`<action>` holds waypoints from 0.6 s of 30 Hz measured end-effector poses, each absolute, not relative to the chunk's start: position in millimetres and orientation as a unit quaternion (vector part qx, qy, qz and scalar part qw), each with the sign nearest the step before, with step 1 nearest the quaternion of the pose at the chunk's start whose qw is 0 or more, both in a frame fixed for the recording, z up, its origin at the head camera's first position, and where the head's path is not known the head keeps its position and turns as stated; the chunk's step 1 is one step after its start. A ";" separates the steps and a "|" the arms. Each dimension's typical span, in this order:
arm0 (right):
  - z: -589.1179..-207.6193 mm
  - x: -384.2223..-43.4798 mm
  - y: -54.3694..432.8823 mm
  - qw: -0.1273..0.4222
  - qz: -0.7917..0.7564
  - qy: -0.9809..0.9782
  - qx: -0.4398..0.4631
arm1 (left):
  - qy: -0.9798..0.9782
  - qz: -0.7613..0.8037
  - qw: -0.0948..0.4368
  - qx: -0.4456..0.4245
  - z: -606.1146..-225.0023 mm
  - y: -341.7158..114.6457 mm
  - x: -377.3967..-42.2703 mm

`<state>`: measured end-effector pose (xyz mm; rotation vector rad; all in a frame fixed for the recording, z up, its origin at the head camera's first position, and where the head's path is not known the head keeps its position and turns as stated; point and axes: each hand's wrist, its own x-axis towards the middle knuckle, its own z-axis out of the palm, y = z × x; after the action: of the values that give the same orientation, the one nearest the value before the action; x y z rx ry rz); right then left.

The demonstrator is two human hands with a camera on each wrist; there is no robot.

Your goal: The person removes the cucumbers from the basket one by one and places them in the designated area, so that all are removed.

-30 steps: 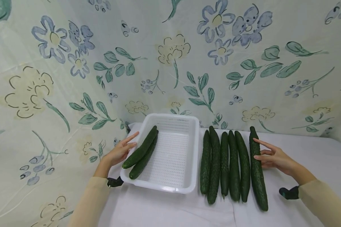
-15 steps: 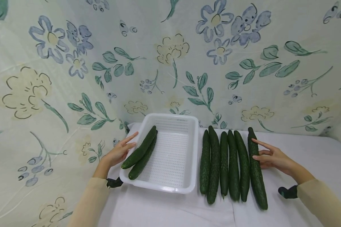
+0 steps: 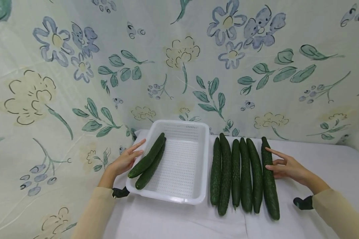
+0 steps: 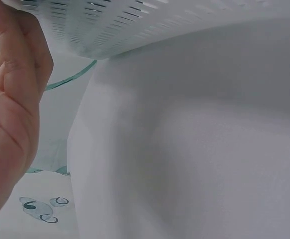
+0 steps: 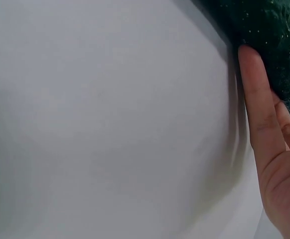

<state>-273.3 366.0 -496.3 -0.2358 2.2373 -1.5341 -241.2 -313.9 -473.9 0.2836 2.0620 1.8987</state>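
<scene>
Touching right hand, cucumber, left hand apart

No text, label, brand, number or sign can be read in any view (head, left wrist or right wrist).

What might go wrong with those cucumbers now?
The rightmost cucumber might slip or tip, because it's long and the right hand holds only a short part. Swinging it sideways might bump the five cucumbers lined up beside it. The basket might slide if knocked: the left hand seems only to touch its side.
</scene>
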 end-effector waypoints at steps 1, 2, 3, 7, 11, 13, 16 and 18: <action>-496.3 -273.4 365.5 0.208 -0.550 0.805 -0.083 | 0.722 0.665 0.162 0.099 -473.8 -313.9 -241.0; -496.2 -273.4 365.2 0.208 -0.550 0.805 -0.085 | 0.721 0.666 0.162 0.099 -473.7 -313.9 -240.8; -496.0 -273.2 364.8 0.207 -0.549 0.805 -0.087 | 0.721 0.667 0.162 0.099 -473.6 -313.9 -240.8; -495.5 -272.5 364.5 0.205 -0.547 0.807 -0.081 | 0.717 0.670 0.163 0.100 -473.4 -313.6 -241.7; -494.5 -271.9 364.3 0.199 -0.544 0.811 -0.082 | 0.715 0.672 0.163 0.101 -473.3 -313.5 -242.7; -493.8 -271.7 363.8 0.197 -0.541 0.814 -0.082 | 0.714 0.673 0.164 0.101 -472.9 -313.5 -242.6; -492.0 -271.2 362.2 0.193 -0.534 0.819 -0.084 | 0.713 0.673 0.165 0.103 -472.5 -313.8 -242.5; -490.7 -270.6 360.8 0.187 -0.523 0.827 -0.086 | 0.712 0.675 0.166 0.102 -472.1 -313.8 -242.2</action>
<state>-270.6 360.8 -490.7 -0.2435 2.3281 -1.4739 -242.2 -313.8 -472.1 0.2906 2.0275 1.9223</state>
